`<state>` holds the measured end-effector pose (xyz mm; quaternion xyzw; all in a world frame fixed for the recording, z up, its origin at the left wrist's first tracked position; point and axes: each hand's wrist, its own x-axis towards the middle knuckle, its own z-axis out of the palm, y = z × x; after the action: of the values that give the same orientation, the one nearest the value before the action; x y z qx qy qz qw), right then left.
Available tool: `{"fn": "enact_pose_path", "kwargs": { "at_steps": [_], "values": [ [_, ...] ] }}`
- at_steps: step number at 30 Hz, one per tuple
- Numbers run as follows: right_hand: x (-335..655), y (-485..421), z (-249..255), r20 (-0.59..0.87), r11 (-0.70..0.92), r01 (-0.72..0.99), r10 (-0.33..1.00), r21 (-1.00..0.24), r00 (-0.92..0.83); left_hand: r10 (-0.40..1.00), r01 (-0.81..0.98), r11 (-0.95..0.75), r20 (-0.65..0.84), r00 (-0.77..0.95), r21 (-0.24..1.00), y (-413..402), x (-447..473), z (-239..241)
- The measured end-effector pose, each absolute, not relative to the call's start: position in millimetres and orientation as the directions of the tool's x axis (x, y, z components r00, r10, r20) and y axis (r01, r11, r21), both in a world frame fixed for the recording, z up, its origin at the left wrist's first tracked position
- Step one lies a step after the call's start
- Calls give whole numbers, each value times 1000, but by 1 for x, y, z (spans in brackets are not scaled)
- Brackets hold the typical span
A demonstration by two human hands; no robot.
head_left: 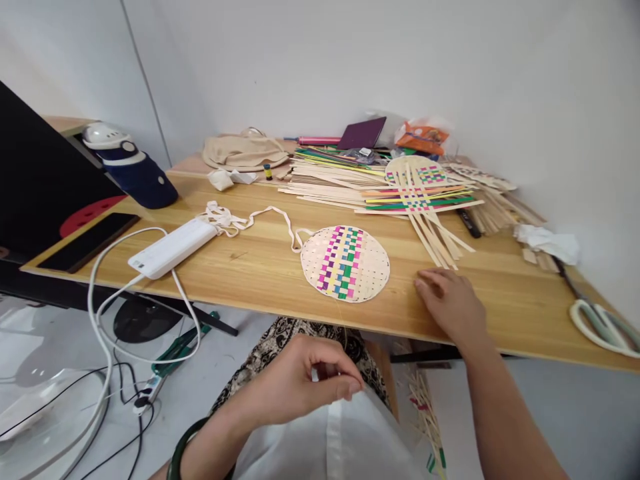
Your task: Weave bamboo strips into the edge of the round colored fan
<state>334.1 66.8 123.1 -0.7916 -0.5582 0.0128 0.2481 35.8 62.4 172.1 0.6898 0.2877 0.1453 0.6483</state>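
Round woven bamboo mat [345,263], pink-green-blue-yellow checked centre, flat on wooden table [250,267] | right hand [453,303] spread, palm down beside it | left hand [305,380] fingertips pinched together, contents unclear

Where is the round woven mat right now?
Head view: the mat lies flat at centre near the table's front edge, just left of the right hand, with a white cord reaching its left rim.

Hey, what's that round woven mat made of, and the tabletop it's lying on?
The round mat looks like thin flat bamboo or other plant strips, matte, pale at the rim and dyed pink, green, blue and yellow in the middle, plaited over-under. The tabletop looks like wood or wood-look laminate: light grain lines, smooth low sheen.
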Motion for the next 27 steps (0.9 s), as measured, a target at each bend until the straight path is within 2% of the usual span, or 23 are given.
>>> {"fn": "enact_pose_path", "kwargs": {
  "at_steps": [5, 12, 14, 16, 17, 21, 23, 27],
  "values": [
    [324, 72, 122, 272, -229, 860, 884, -456, 379, 624, 235, 75, -230, 747, 969, 62, 38, 169],
    [331, 64, 131, 228, -121, 702, 895, -701, 382, 704, 197, 174, -262, 660, 965, 65, 38, 159],
    [334, 60, 138, 231, -97, 672, 895, -734, 381, 734, 183, 196, -268, 624, 963, 66, 39, 158],
    [336, 57, 144, 286, -68, 723, 890, -688, 355, 748, 172, 218, -277, 603, 961, 67, 40, 157],
    [336, 56, 145, 327, -51, 780, 889, -624, 320, 749, 168, 226, -281, 599, 960, 67, 40, 156],
    [330, 54, 137, 414, -13, 962, 901, -272, 129, 749, 154, 249, -291, 595, 956, 66, 41, 154],
    [323, 56, 131, 401, 2, 979, 913, -204, 81, 753, 161, 245, -292, 590, 956, 66, 41, 152],
    [314, 59, 127, 398, 53, 985, 917, -167, 18, 767, 184, 228, -292, 572, 956, 67, 42, 149]
  ]
}}
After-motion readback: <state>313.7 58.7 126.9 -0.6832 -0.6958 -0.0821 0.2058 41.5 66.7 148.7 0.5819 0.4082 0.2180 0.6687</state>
